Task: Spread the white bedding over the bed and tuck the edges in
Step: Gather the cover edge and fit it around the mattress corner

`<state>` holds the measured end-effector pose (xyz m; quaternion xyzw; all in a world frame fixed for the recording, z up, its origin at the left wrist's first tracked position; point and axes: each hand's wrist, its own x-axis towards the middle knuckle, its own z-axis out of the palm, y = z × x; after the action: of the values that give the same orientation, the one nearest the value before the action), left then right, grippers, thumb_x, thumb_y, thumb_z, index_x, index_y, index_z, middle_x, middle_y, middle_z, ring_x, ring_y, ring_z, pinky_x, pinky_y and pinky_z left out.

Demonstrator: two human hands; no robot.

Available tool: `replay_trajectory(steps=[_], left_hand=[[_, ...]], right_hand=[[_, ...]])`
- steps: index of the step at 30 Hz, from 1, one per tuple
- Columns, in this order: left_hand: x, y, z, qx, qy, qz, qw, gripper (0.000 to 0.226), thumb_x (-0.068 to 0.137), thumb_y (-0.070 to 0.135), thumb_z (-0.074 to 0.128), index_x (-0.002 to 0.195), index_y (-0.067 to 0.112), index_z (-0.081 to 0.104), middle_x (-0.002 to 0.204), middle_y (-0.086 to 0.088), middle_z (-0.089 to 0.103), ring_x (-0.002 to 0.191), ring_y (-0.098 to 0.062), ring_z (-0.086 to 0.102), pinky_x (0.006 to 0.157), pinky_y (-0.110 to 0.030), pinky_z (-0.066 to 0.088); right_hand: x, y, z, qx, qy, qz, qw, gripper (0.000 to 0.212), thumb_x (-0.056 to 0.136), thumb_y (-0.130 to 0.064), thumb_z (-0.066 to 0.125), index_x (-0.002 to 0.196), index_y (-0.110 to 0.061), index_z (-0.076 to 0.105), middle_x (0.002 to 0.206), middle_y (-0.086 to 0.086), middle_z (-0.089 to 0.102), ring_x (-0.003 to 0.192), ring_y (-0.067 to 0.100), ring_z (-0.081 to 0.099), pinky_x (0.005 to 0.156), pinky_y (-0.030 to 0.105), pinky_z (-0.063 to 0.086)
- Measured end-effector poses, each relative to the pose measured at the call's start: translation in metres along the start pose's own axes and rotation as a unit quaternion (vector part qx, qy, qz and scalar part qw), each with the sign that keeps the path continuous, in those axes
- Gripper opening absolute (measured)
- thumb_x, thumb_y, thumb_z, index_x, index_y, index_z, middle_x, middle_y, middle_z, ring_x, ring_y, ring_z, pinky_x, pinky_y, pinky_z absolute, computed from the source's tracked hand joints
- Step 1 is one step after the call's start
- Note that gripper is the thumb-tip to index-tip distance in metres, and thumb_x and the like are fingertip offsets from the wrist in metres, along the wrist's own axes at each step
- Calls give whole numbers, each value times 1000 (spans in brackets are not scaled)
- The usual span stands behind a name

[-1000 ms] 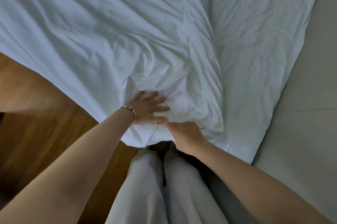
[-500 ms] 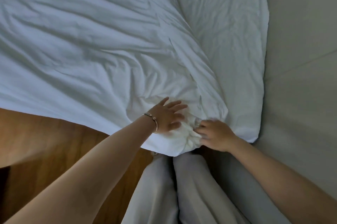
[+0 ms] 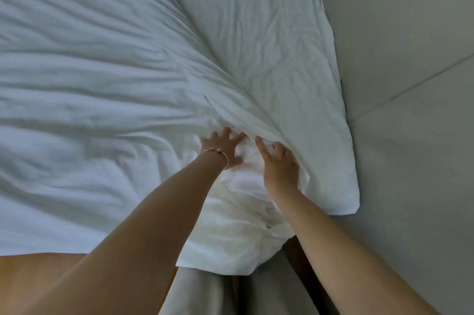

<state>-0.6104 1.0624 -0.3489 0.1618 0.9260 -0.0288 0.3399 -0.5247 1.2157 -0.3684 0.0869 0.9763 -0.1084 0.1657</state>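
Both hands moved further up bedding [image 3: 102, 109]; left hand [image 3: 225, 146] flat, right hand [image 3: 278, 163] fingers spread, pressing.

Both bare arms reach forward, nearly parallel. The left hand [image 3: 225, 146] lies flat, fingers spread; the right hand [image 3: 278, 164] rests palm-down just beside it, fingers extended.

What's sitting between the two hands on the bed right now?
Only bunched white bedding; the head view shows nothing else between the left hand and the right hand.
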Motion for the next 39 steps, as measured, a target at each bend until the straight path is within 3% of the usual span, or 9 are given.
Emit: replay_trajectory(steps=[3, 8, 12, 17, 21, 25, 29, 36, 39], left_hand=[[10, -26, -12, 4, -35, 25, 999, 100, 80, 59, 64, 145, 53, -11, 146, -1, 25, 120, -28, 52, 91, -40, 46], [-1, -95, -1, -7, -21, 55, 998, 97, 72, 70, 64, 149, 47, 9, 155, 2, 17, 143, -25, 20, 112, -41, 21], [-24, -155, 25, -48, -67, 82, 993, 102, 77, 65, 61, 152, 38, -4, 161, 7, -4, 149, -15, 0, 119, -38, 5], [-46, -193, 36, -62, -26, 120, 991, 79, 90, 51, 51, 153, 33, 5, 161, 7, 10, 146, -14, 15, 117, -30, 8], [-78, -225, 45, -72, 19, 84, 994, 66, 95, 48, 44, 152, 33, 15, 158, 12, 18, 145, -9, 18, 116, -29, 7], [-117, -259, 60, -94, 12, -26, 995, 66, 96, 39, 45, 152, 32, 12, 160, 9, 13, 147, -11, 11, 118, -30, 4], [-149, -303, 60, -131, 15, -43, 990, 60, 97, 34, 44, 151, 31, 19, 159, 8, 18, 147, -12, 13, 119, -31, 3], [-207, -460, 104, -192, 10, -185, 964, 47, 97, 44, 32, 141, 29, 38, 151, 4, 32, 142, -19, 22, 114, -36, 16], [-252, -554, 141, -169, 2, -183, 969, 54, 100, 49, 24, 149, 29, 25, 160, 3, 14, 148, -17, 5, 118, -37, 5]], right_hand=[[20, 27, -10, -7, -101, 51, 994, 79, 98, -19, 48, 148, -55, -3, 144, 11, 35, 127, 30, 44, 101, 40, 42], [13, -24, 0, 10, -136, 263, 955, 91, 94, -42, 53, 142, -56, -24, 154, 13, 16, 135, 34, 32, 104, 53, 38], [-7, -114, 22, 147, -73, 423, 891, 87, 94, -30, 53, 153, -33, -11, 160, 13, -8, 146, 38, 5, 118, 50, 16], [-24, -210, 40, 256, -125, 297, 911, 79, 97, -28, 43, 154, -8, -9, 162, 10, -13, 149, 28, -6, 120, 37, 0], [-28, -236, 39, 281, -170, 272, 905, 85, 96, -28, 47, 151, -1, -12, 161, 10, -16, 150, 26, -2, 120, 35, 10], [-16, -261, 29, 290, -138, 314, 893, 81, 94, -24, 52, 151, 5, 2, 159, 20, 6, 142, 35, 23, 111, 37, 27], [1, -321, 30, 214, -162, 330, 905, 79, 92, -33, 51, 148, 10, 17, 150, 23, 27, 134, 36, 35, 108, 35, 32], [-24, -457, 54, 140, -175, 334, 916, 84, 92, -26, 60, 151, 3, 7, 159, 18, 9, 140, 36, 25, 115, 41, 24], [-40, -538, 72, 106, -188, 285, 934, 71, 96, -25, 50, 151, 2, 14, 158, 17, 13, 140, 35, 24, 114, 44, 21]])
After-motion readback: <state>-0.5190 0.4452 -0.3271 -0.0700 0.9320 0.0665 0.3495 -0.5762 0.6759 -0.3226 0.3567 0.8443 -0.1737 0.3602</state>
